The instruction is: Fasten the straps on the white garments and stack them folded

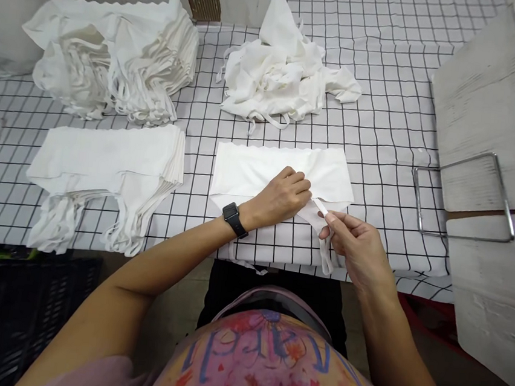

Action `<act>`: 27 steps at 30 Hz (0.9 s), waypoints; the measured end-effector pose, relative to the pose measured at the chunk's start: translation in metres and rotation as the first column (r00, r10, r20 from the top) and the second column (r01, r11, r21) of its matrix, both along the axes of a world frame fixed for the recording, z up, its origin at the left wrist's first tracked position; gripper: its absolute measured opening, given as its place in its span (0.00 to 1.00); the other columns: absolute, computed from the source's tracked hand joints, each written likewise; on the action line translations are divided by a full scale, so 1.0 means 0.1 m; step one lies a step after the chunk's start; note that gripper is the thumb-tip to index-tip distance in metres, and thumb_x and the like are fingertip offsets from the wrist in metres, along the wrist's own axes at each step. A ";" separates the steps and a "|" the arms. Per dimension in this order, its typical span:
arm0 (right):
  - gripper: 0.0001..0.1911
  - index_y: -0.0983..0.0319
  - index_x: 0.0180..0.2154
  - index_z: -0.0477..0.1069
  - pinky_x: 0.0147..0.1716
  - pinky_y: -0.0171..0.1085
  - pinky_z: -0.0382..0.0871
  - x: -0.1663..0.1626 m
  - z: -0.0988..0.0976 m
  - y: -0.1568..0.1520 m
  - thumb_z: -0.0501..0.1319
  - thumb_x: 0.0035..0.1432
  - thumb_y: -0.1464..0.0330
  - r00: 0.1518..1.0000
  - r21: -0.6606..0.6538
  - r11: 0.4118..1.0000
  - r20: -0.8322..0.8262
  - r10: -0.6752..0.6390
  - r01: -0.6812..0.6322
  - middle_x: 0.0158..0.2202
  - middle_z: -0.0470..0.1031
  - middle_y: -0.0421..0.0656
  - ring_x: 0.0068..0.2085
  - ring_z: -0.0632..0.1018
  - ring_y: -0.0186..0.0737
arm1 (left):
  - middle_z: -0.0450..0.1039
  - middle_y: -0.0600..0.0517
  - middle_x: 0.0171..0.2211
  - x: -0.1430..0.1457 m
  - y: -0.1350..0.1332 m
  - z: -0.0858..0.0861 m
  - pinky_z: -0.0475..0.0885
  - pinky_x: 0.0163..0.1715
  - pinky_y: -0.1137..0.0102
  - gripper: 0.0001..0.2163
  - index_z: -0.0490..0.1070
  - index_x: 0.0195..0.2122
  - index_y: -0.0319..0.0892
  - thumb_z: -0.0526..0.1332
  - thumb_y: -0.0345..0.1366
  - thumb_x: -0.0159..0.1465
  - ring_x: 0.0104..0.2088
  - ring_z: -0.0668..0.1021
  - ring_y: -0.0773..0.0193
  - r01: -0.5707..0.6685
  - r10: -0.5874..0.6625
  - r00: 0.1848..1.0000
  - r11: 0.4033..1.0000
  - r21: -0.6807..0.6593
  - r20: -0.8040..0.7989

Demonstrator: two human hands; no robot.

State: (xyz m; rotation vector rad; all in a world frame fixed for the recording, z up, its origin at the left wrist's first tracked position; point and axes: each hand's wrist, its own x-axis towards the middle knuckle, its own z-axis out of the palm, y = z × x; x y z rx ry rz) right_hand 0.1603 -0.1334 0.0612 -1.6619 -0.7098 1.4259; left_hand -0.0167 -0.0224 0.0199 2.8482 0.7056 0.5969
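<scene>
A white strapped bra top (251, 167) lies spread on the checked cloth in front of me, its scalloped edge facing away. My left hand (282, 196), with a black watch on the wrist, is closed in a pinch on the top's lower edge, near where a strap joins. My right hand (355, 242) pinches that thin white strap (320, 207) between thumb and fingers, just right of the left hand. The strap runs between both hands, and its loop hangs toward the table's front edge. The left fingertips are partly hidden.
Left of me lies a neat stack of white bra tops (106, 154), with a taller stack (130, 47) behind it. A loose heap of white garments (283, 68) sits at the back. Cardboard boxes stand behind and at right, a metal wire frame (463, 237) by the right one.
</scene>
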 end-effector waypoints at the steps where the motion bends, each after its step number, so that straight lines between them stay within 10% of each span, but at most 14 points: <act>1: 0.26 0.64 0.47 0.80 0.18 0.33 0.49 0.04 0.02 -0.09 0.73 0.54 0.52 0.999 -0.017 1.000 0.034 0.024 -0.024 0.24 0.77 0.41 0.18 0.56 0.27 | 0.75 0.45 0.36 0.00 -0.02 0.00 0.66 0.42 0.61 0.14 0.75 0.34 0.39 0.52 0.27 0.74 0.39 0.72 0.58 -0.006 0.006 1.000 1.000 -0.013 -0.005; 7: 0.29 0.60 0.57 0.71 0.34 0.36 0.70 0.21 0.00 -0.67 0.69 0.59 0.54 0.959 -0.063 0.985 0.225 0.171 -0.160 0.33 0.82 0.44 0.34 0.79 0.41 | 0.76 0.43 0.48 -0.11 -0.16 0.05 0.72 0.47 0.59 0.07 0.75 0.46 0.40 0.58 0.32 0.72 0.48 0.76 0.55 -0.040 0.047 0.998 0.989 -0.144 0.047; 15: 0.14 0.59 0.42 0.80 0.28 0.36 0.65 0.14 0.06 -1.16 0.63 0.66 0.57 0.741 0.121 0.966 0.665 0.092 -0.229 0.35 0.78 0.42 0.24 0.69 0.32 | 0.78 0.47 0.53 -0.78 -0.44 0.15 0.76 0.55 0.55 0.10 0.76 0.50 0.43 0.60 0.32 0.71 0.54 0.78 0.56 -0.306 0.358 0.906 0.923 -0.233 0.228; 21: 0.17 0.61 0.42 0.82 0.27 0.37 0.68 -0.19 -0.33 -1.10 0.61 0.66 0.56 0.780 0.075 0.840 0.425 0.460 -0.537 0.34 0.82 0.45 0.27 0.76 0.38 | 0.81 0.48 0.48 -1.25 -0.66 0.10 0.77 0.53 0.56 0.09 0.80 0.45 0.42 0.60 0.28 0.68 0.51 0.80 0.56 -0.469 0.522 0.807 0.851 -0.236 0.276; 27: 0.24 0.65 0.53 0.78 0.33 0.38 0.71 -0.91 -0.75 -0.78 0.61 0.63 0.57 0.690 0.135 0.696 0.358 0.629 -0.705 0.33 0.82 0.46 0.32 0.79 0.42 | 0.80 0.46 0.50 -1.36 -0.83 0.07 0.77 0.53 0.55 0.09 0.79 0.47 0.43 0.59 0.29 0.71 0.52 0.78 0.57 -0.337 0.400 0.877 0.907 -0.251 0.268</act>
